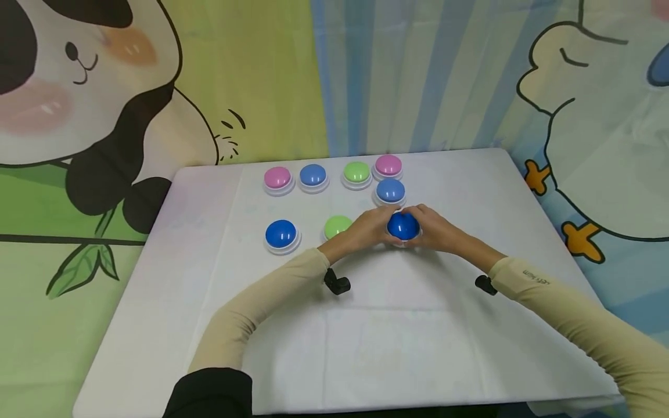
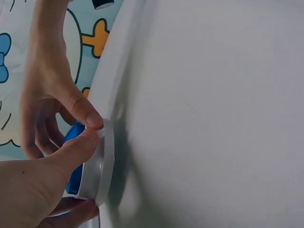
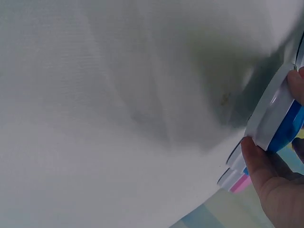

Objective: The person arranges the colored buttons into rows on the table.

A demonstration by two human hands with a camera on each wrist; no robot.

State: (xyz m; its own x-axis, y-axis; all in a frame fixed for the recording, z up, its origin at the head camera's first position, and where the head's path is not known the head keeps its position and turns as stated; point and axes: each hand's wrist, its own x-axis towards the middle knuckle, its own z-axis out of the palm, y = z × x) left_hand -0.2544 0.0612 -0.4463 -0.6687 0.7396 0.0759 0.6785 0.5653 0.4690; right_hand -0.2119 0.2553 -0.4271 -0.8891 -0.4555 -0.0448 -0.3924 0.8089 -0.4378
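Both hands hold a dark blue dome push button (image 1: 403,226) with a white round base, right of the table's middle. From its left side, my left hand (image 1: 368,228) grips the base, thumb along the near edge; in the left wrist view the thumbs of both hands meet on the white rim (image 2: 105,166). My right hand (image 1: 436,228) grips the opposite side, its fingers at the rim in the right wrist view. Whether the base touches the table I cannot tell. Just behind stands a lighter blue button (image 1: 391,190). A green button (image 1: 336,225) is partly hidden by the left hand.
On the white-covered table (image 1: 397,348) stand more buttons: a dark blue one (image 1: 280,233) at left, and behind it a pink one (image 1: 277,177), a blue one (image 1: 313,175), a green one (image 1: 357,172) and another pink one (image 1: 388,165). Printed cloth (image 1: 261,75) hangs behind.
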